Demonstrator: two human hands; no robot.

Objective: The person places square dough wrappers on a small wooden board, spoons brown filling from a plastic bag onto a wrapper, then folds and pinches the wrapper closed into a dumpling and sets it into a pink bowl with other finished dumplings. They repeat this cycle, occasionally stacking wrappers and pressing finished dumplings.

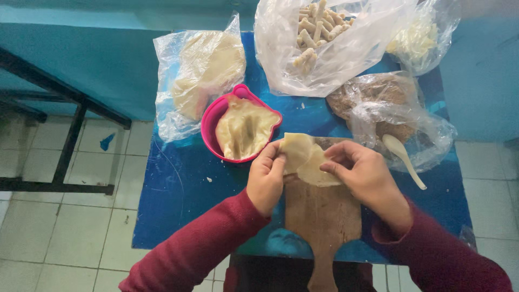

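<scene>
Hands at the board, bags behind

The left hand (266,178) and right hand (363,176) meet over the near end of the board (323,216), both touching the dough wrappers (306,158) between them. Just behind the left hand sits the bowl (211,121); a bag of wrappers (203,73) lies farther behind, leftward. The spoon (403,158) lies right of the right hand, on a bag (389,111); two more bags (324,43) lie behind.
</scene>
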